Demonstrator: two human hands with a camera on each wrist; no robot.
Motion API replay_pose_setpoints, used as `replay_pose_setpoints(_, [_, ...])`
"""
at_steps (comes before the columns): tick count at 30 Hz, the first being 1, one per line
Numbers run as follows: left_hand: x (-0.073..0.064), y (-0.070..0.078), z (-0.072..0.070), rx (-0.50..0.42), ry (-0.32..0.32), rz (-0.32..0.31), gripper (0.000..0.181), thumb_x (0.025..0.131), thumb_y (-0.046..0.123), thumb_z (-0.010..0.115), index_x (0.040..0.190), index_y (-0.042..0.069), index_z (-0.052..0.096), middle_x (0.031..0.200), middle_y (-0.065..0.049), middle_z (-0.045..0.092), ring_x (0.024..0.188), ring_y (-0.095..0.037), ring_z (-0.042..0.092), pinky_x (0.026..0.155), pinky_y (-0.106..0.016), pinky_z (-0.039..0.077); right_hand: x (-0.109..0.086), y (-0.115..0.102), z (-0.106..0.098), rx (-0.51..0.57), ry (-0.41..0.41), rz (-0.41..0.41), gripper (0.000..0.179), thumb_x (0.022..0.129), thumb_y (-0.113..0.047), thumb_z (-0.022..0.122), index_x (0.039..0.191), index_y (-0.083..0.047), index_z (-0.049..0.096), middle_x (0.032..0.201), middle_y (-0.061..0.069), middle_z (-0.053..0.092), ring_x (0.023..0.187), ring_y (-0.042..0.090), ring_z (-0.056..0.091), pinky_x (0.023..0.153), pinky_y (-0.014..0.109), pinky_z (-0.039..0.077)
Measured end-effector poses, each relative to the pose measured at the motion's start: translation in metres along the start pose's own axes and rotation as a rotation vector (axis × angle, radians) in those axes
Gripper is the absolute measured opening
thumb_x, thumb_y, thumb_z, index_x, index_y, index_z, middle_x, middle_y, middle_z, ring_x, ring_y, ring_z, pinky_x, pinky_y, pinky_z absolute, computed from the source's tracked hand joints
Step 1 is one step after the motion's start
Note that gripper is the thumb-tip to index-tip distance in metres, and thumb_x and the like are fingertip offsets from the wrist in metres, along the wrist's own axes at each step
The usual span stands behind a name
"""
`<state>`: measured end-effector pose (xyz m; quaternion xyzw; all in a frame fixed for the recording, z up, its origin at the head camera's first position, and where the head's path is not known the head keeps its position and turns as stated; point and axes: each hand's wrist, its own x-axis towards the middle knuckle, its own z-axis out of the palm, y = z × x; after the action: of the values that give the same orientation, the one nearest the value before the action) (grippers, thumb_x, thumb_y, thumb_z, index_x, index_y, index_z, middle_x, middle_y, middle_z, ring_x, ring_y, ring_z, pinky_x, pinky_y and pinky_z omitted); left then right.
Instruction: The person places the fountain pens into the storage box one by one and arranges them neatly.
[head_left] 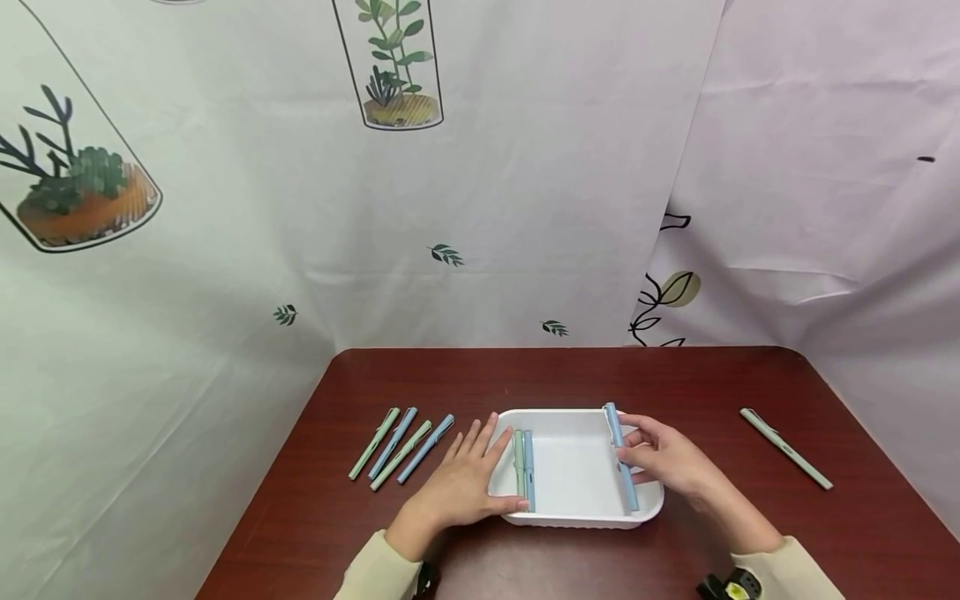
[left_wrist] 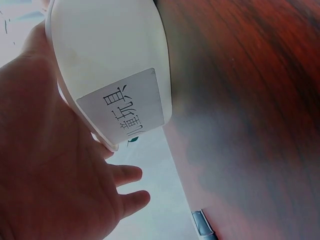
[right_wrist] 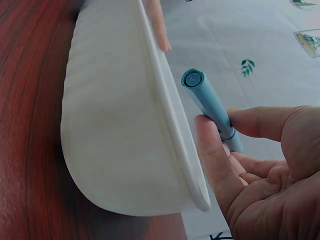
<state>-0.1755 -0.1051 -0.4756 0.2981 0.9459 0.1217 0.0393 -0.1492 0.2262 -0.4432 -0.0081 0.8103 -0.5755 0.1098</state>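
My right hand (head_left: 667, 458) pinches a blue pen (head_left: 613, 423) between thumb and fingers, above the right side of a white plastic tray (head_left: 573, 521). In the right wrist view the blue pen (right_wrist: 210, 102) is tilted, its round end apart from the rim. A green pen (head_left: 519, 458) and another blue pen (head_left: 529, 467) lie side by side at the tray's left end. Over the left rim rests my left hand (head_left: 461, 487), its fingers spread and straight, thumb across the front left corner. A label (left_wrist: 125, 107) with printed characters shows on the tray's side in the left wrist view.
Left of the tray lie two green pens (head_left: 375, 443) and two blue pens (head_left: 426, 450), slanted on the dark red table (head_left: 300, 517). Another green pen (head_left: 787, 450) lies far right. Behind the table hangs a pale printed cloth (head_left: 525, 208).
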Motion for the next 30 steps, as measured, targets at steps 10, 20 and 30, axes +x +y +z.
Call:
replay_pose_setpoints(10, [0.0, 0.001, -0.001, 0.007, 0.002, -0.001, 0.103, 0.084, 0.077, 0.059, 0.163, 0.02, 0.024, 0.17, -0.012, 0.01, 0.154, -0.04, 0.016, 0.12, -0.059, 0.022, 0.004, -0.003, 0.016, 0.009, -0.017, -0.014, 0.061, 0.091, -0.004, 0.07, 0.145, 0.008, 0.044, 0.098, 0.015, 0.059, 0.083, 0.022, 0.065, 0.069, 0.041, 0.062])
replay_pose_setpoints(20, [-0.001, 0.001, -0.002, 0.0, 0.006, 0.0, 0.103, 0.084, 0.077, 0.059, 0.163, 0.019, 0.024, 0.17, -0.012, 0.011, 0.154, -0.04, 0.017, 0.12, -0.059, 0.023, 0.01, -0.003, 0.029, 0.019, -0.014, -0.018, 0.059, 0.091, -0.004, 0.071, 0.144, 0.007, 0.045, 0.097, 0.013, 0.058, 0.081, 0.021, 0.064, 0.069, 0.042, 0.062])
replay_pose_setpoints(30, [-0.001, 0.0, 0.0, -0.01, 0.005, -0.006, 0.103, 0.084, 0.077, 0.06, 0.163, 0.02, 0.025, 0.17, -0.011, 0.011, 0.154, -0.04, 0.018, 0.12, -0.059, 0.023, 0.017, -0.001, 0.043, 0.06, -0.045, -0.032, 0.061, 0.09, -0.002, 0.071, 0.143, 0.011, 0.042, 0.095, 0.015, 0.059, 0.078, 0.02, 0.064, 0.066, 0.04, 0.062])
